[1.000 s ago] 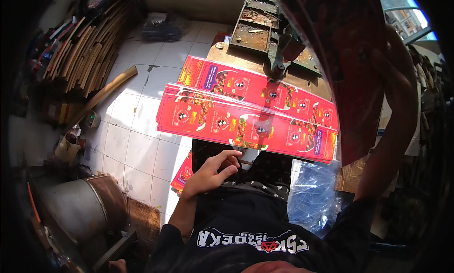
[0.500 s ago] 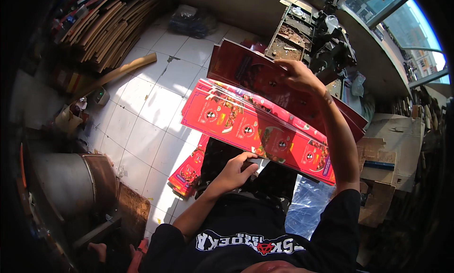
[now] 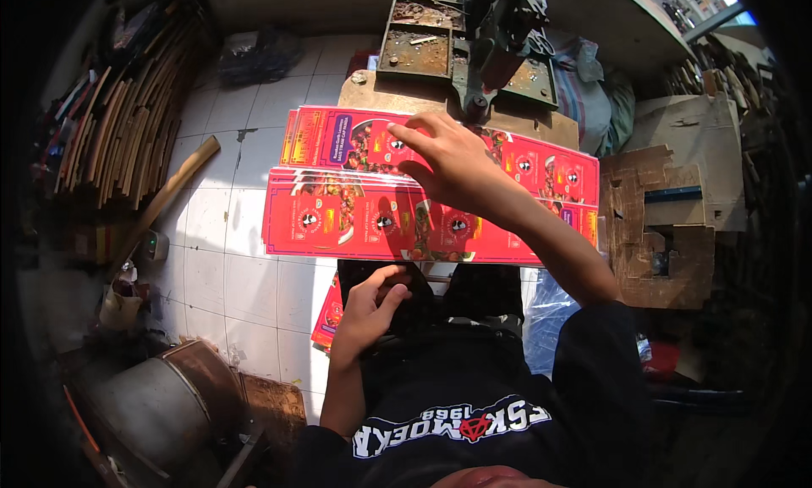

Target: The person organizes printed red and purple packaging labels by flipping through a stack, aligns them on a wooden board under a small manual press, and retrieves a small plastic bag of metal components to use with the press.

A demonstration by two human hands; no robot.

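Long red printed cardboard sheets lie stacked in front of me, decorated with pictures of food bowls. Farther back, more red sheets of the same kind lie flat, partly covered by the nearer ones. My right hand is over the far sheets with fingers bent and thumb apart, holding nothing; whether its fingertips touch the card I cannot tell. A shadow from it falls across the nearer stack. By my lap, just below the stack's near edge, my left hand is loosely open, its thumb away from the fingers.
A dark machine stands beyond the sheets, beside a metal tray of scraps. Cardboard sheets are piled at left, near a cardboard tube. A metal drum stands lower left. Brown card pieces lie at right.
The far red sheets, raised and tilted under my right hand before, now lie flat. My right hand has come off their upper edge. The view has turned, and my left hand stays near my lap.
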